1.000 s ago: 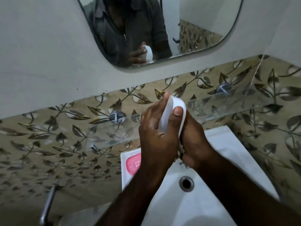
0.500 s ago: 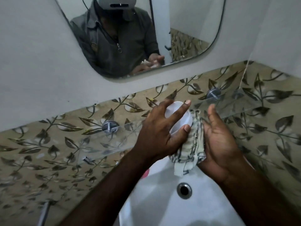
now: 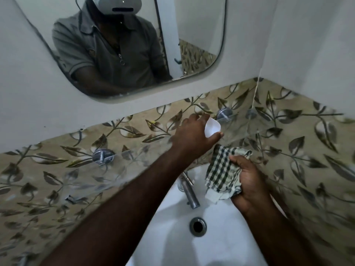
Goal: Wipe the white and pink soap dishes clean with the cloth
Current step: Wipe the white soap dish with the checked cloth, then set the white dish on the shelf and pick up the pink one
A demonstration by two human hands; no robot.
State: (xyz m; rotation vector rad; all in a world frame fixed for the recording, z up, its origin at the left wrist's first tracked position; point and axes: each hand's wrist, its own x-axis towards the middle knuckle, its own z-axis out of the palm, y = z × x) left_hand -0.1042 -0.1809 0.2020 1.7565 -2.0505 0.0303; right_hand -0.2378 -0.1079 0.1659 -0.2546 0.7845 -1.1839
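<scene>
Leafy tiles back a glass shelf (image 3: 134, 156); left hand (image 3: 194, 139) pinches white dish (image 3: 212, 127) toward one o'clock, right hand (image 3: 247, 181) clutches cloth (image 3: 221, 173). Likely shelving it; pink dish next.

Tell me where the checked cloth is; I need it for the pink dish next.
The checked cloth is bunched in the right hand, over the right side of the sink, beside the tap.

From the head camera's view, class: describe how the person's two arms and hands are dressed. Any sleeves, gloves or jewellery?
Both forearms are bare to the frame edge. The left hand and right hand wear no gloves, rings or watch. The mirror shows a grey short-sleeved collared shirt with striped cuffs and a zip.
</scene>
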